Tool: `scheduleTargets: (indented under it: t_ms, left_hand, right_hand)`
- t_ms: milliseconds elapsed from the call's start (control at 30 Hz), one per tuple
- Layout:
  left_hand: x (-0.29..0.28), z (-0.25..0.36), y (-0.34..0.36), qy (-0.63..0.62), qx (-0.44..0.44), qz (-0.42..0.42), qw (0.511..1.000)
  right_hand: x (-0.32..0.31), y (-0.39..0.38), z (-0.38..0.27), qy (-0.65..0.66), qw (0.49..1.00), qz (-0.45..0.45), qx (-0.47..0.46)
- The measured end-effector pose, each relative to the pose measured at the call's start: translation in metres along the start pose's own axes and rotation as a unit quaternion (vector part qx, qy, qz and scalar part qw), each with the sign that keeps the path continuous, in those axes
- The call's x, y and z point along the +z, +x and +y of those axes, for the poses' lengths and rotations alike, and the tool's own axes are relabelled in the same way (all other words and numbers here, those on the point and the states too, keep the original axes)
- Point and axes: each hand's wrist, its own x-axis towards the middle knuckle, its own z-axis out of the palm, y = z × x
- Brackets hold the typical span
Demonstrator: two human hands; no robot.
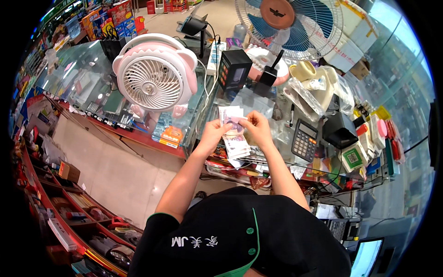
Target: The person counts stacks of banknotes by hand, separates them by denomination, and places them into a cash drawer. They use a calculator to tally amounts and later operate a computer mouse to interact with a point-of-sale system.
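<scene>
Between my two hands, above the glass counter, is a small bunch of purple and white banknotes (234,129). My left hand (213,134) grips their left side, its thumb lying over the paper. On the right, my right hand (256,127) pinches the upper edge with thumb and fingers. More notes or paper slips (237,147) fan downward below my fingers; whether they are held or lie on the counter is hard to tell. A black calculator (304,140) lies to the right of my right hand, near a pen (291,115).
A pink and white fan (152,78) stands on the glass counter (74,87) at left. Behind my hands are a black box (233,69) and a larger blue-bladed fan (288,25). At right are a black holder (339,130), a code card (353,158) and cables. Red shelving (55,194) curves along the lower left.
</scene>
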Motion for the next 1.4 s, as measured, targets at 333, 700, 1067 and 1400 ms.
scheduleTargets:
  t_ms: [333,700,1067,1400]
  left_hand:
    - [0.000,-0.001,0.001,-0.104,0.007,0.009,0.994]
    - [0.001,0.005,0.001,-0.121,-0.028,0.027,0.992]
    - [-0.006,-0.001,0.001,-0.038,-0.027,-0.014,0.999]
    - [0.005,0.007,-0.005,-0.062,-0.031,0.004,0.998]
  right_hand:
    - [-0.009,-0.008,0.006,0.060,0.997,-0.048,0.031]
    - [-0.003,-0.004,-0.004,0.041,0.998,-0.036,-0.022]
    - [0.006,0.000,-0.005,-0.055,0.998,-0.013,-0.023]
    - [0.003,-0.010,-0.020,0.069,0.997,0.047,0.000]
